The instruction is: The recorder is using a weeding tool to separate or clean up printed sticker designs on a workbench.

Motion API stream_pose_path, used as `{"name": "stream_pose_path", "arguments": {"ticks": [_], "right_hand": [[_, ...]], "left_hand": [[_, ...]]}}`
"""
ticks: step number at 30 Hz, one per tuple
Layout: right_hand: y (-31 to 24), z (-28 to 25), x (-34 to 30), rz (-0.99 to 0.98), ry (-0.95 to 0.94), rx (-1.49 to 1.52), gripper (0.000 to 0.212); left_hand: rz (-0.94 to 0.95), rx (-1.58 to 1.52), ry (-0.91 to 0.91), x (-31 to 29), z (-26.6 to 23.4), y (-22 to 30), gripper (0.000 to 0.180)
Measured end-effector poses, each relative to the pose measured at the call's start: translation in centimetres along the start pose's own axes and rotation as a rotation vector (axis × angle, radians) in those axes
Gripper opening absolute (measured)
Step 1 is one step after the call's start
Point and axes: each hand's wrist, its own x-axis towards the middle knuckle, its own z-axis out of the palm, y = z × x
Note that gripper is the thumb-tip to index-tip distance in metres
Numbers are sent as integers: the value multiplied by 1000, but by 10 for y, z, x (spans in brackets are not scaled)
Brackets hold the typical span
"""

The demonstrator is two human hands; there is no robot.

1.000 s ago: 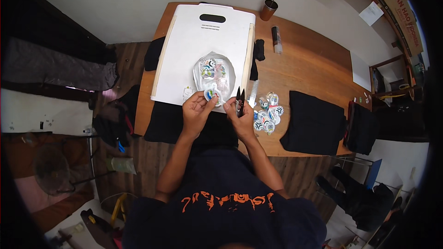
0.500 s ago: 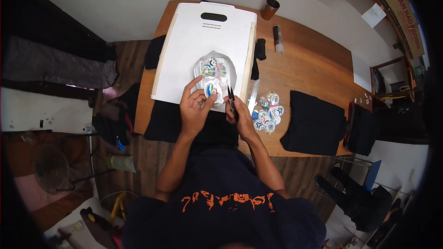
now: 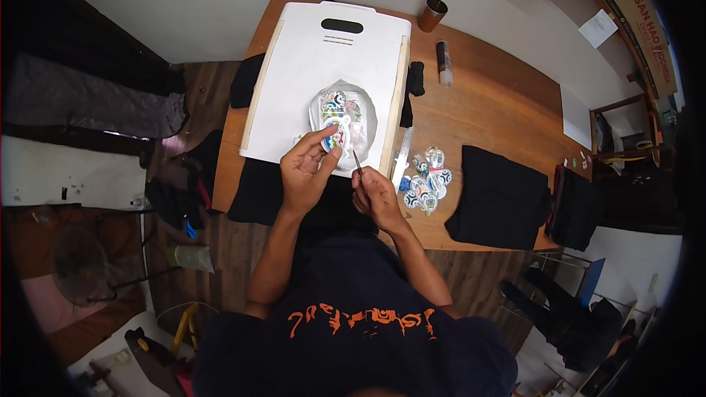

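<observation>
Pinched between thumb and fingers of my left hand [image 3: 307, 170] is a round white patch [image 3: 335, 134] with a coloured design. My right hand [image 3: 379, 197] is closed around small black thread snips [image 3: 357, 161], whose pointed tip is up, close to the patch but apart from it. Beneath the patch, a rounded grey-white recess [image 3: 372, 121] in the white board [image 3: 290, 73] holds several similar patches [image 3: 333, 103]. Another pile of colourful round patches [image 3: 429, 184] lies on the table, right of my right hand.
Folded black cloth [image 3: 500, 198] lies on the wooden table [image 3: 485, 95] at the right, with more dark cloth [image 3: 577, 206] beyond it. A clear ruler [image 3: 401, 158] lies by the board. Farther back are a tube-shaped bottle [image 3: 444, 64] and a brown cup [image 3: 432, 15].
My right hand has moved slightly down and turned, so the snips now show edge-on and slimmer. My left hand has shifted a little, raising and tilting the patch.
</observation>
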Motion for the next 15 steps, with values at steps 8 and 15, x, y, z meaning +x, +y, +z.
{"name": "stream_pose_path", "arguments": {"ticks": [8, 15], "right_hand": [[-4, 1, -1, 39, -25, -4, 37], [-3, 1, -1, 40, -38, 2, 39]], "left_hand": [[86, 106, -53, 1, 0, 1, 38], [114, 176, -89, 0, -4, -1, 41]]}}
